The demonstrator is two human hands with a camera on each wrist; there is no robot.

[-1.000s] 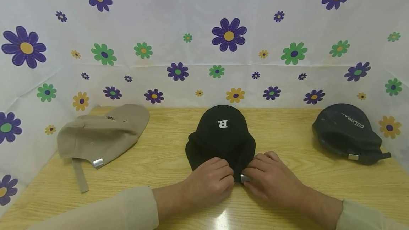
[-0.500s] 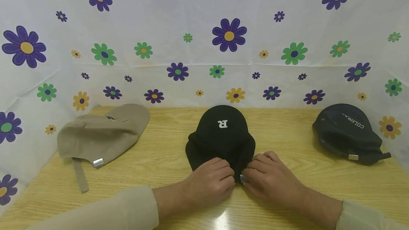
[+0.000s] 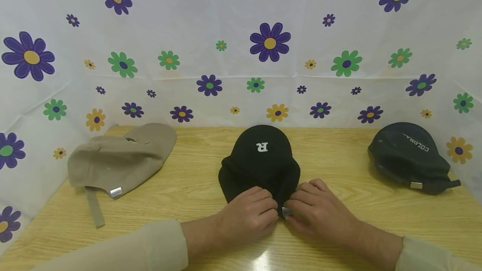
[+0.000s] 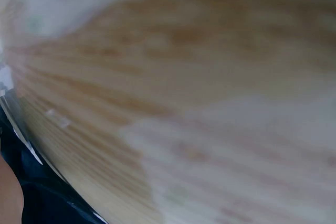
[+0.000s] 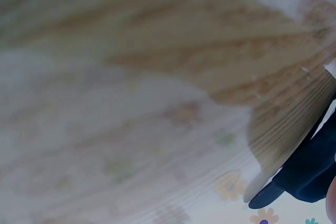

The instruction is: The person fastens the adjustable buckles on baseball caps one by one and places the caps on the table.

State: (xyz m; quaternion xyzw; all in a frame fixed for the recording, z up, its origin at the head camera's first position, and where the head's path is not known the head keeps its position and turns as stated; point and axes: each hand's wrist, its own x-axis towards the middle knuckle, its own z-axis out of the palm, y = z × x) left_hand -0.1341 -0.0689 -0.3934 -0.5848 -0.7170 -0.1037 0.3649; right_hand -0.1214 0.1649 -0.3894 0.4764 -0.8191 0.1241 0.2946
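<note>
A black baseball cap (image 3: 260, 166) with a white letter R lies at the middle of the table, its back strap end towards me. My left hand (image 3: 250, 213) pinches the left part of that strap end between curled fingers and thumb. Close to its right, my right hand (image 3: 321, 210) pinches the strap by its silver buckle (image 3: 287, 211), which shows partly between the fingers. Most of the strap is hidden behind both hands. Dark cap fabric (image 4: 47, 200) shows at the lower left of the left wrist view; in the right wrist view the black cap (image 5: 310, 174) is at the right edge.
A beige cap (image 3: 113, 160) lies at the left of the wooden table (image 3: 188, 179), its loose strap hanging towards me. Farther right is a dark cap (image 3: 408, 156) with white lettering and a metal buckle. A white cloth (image 3: 226, 20) with printed flowers encloses the back and sides.
My hands have come very slightly closer together at the strap, and the buckle has shifted a little to the left. The caps stay where they were.
</note>
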